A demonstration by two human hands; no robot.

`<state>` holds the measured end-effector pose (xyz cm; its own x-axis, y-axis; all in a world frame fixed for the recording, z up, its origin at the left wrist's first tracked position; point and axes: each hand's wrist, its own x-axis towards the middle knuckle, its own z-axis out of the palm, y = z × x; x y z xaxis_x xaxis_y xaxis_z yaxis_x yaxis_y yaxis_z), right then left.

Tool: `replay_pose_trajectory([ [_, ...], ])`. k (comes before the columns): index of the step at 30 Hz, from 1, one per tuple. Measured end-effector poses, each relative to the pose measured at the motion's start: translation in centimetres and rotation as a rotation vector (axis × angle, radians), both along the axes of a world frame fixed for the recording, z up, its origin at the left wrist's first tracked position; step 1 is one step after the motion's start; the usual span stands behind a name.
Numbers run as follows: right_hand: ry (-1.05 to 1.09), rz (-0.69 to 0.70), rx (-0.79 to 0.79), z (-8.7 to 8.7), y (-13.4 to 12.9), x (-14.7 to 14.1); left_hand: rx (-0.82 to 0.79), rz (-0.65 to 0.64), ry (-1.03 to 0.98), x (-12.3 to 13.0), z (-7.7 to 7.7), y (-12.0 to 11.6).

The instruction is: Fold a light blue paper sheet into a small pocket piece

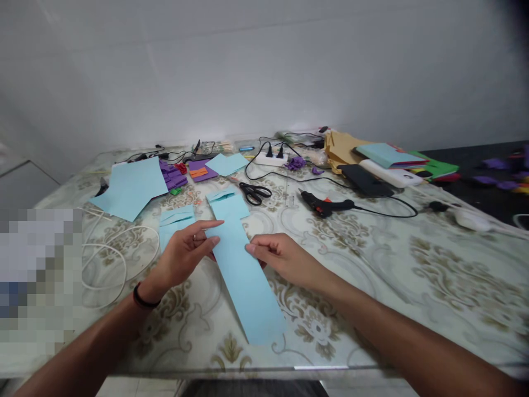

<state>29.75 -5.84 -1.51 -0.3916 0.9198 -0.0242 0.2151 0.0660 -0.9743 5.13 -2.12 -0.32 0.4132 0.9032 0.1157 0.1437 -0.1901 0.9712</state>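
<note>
Paper strip [248, 292] light blue; tablecloth [363, 309] pale, brown floral; scissors [255, 193] black-handled.

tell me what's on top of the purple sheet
Orange strips lie on the purple sheet, and light blue paper overlaps its right side; whatever they cover is hidden.

this looks like a small paper-craft spot in a room, perhaps at home, though a little workshop would look much the same. the bench [433, 275] wears a flowery covering, more like a household table than a factory one, and a plain pale wall [248, 71] stands behind. craft work shows around the scissors [254, 193]: a long blue paper strip [243, 281] nearer the viewer, blue sheets [138, 184] and purple strips [171, 175] to their left, a glue gun [324, 205] to their right, and a plugged-in power strip [271, 160] beyond them.
</note>
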Motion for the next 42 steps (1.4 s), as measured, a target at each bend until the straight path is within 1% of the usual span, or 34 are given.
replay_pose_trajectory([
  [3, 0.026, -0.027, -0.003, -0.1, 0.0, 0.0, -0.042, -0.027, -0.003, 0.1, -0.1, -0.1],
  [7, -0.024, -0.066, 0.038, 0.2, -0.1, 0.0, -0.077, -0.049, 0.002, 0.1, -0.1, -0.1],
  [11, -0.061, -0.044, 0.064, 0.5, -0.2, 0.1, -0.09, -0.042, 0.068, 0.2, 0.0, 0.0],
  [16, -0.057, -0.054, 0.017, 0.5, -0.3, 0.0, -0.116, -0.105, 0.143, 0.0, 0.1, 0.1],
  [18, -0.068, -0.058, 0.025, 0.6, -0.3, 0.0, -0.117, -0.129, 0.168, 0.0, 0.1, 0.0],
  [20, -0.09, -0.035, 0.05, 0.6, -0.3, 0.0, -0.085, -0.163, 0.213, 0.0, 0.1, -0.1],
  [24, -0.147, 0.034, 0.094, 0.6, -0.5, -0.2, 0.047, -0.207, 0.343, 0.2, 0.0, -0.4],
  [26, -0.18, 0.072, 0.113, 0.4, -0.7, -0.5, 0.118, -0.219, 0.421, 0.3, 0.0, -0.7],
  [29, -0.242, 0.124, 0.161, 0.0, -1.0, -0.8, 0.19, -0.28, 0.518, 0.4, -0.1, -1.0],
  [32, -0.299, 0.159, 0.212, -0.3, -1.2, -1.0, 0.2, -0.341, 0.544, 0.6, 0.0, -1.4],
  [36, -0.328, 0.196, 0.253, -0.1, -1.4, -1.0, 0.181, -0.388, 0.544, 0.7, 0.4, -1.6],
  [42, -0.327, 0.253, 0.284, 0.2, -1.5, -1.2, 0.146, -0.484, 0.464, 0.7, 0.7, -1.6],
])
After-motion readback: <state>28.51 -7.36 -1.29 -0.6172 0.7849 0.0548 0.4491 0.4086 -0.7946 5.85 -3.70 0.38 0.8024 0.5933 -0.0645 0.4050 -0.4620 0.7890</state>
